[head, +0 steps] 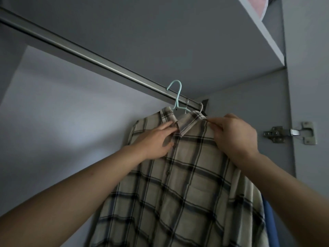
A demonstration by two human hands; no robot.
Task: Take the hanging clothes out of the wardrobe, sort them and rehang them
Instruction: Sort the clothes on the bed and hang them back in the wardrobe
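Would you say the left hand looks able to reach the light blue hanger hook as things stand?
Probably yes: the left hand grips the plaid shirt just below the collar, and nothing lies between it and the hanger hook above.

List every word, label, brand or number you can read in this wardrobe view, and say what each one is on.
None can be read.
Beige plaid button-up shirt: no tag or print shows.
Light blue plastic hanger: unmarked.
Metal door hinge: any stamp is too small to read.
Pink fabric on the top shelf: no lettering visible.
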